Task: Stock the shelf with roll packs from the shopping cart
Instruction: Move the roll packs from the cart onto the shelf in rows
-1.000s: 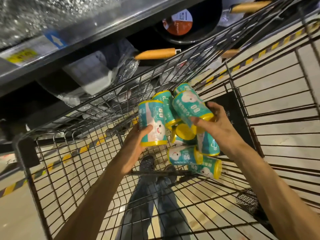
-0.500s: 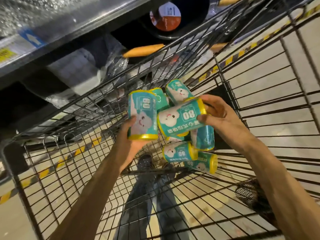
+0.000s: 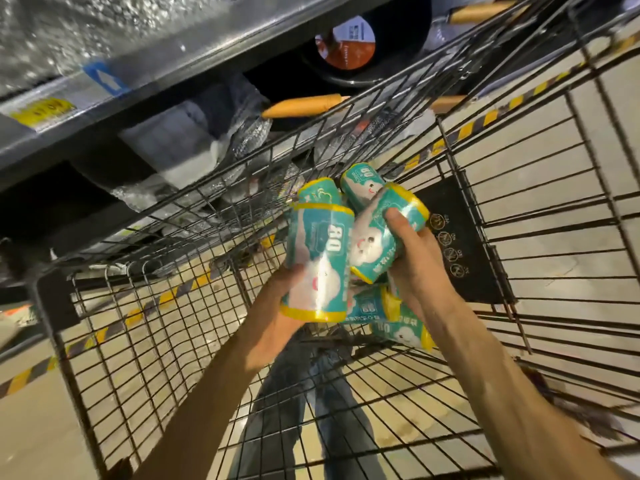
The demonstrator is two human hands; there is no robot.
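My left hand (image 3: 273,317) grips a teal roll pack with yellow ends (image 3: 317,261), held upright above the wire shopping cart (image 3: 145,306). My right hand (image 3: 415,258) holds a second roll pack (image 3: 377,233), tilted and touching the first. Behind them a third pack (image 3: 360,183) and another pack's end (image 3: 311,192) poke up. Lower in the cart lie more packs (image 3: 401,332), partly hidden by my hands. The metal shelf (image 3: 145,74) runs across the top left, above and beyond the cart.
Frying pans with orange wooden handles (image 3: 301,105) and a labelled black pan (image 3: 349,43) sit on the lower shelf level beyond the cart. Plastic-wrapped goods (image 3: 180,147) lie there too. A black sign panel (image 3: 457,244) hangs inside the cart. Hazard tape (image 3: 104,332) marks the floor.
Both hands have lifted their packs higher and drawn them together, toward me. The right pack turned from lying sideways to tilted upright.
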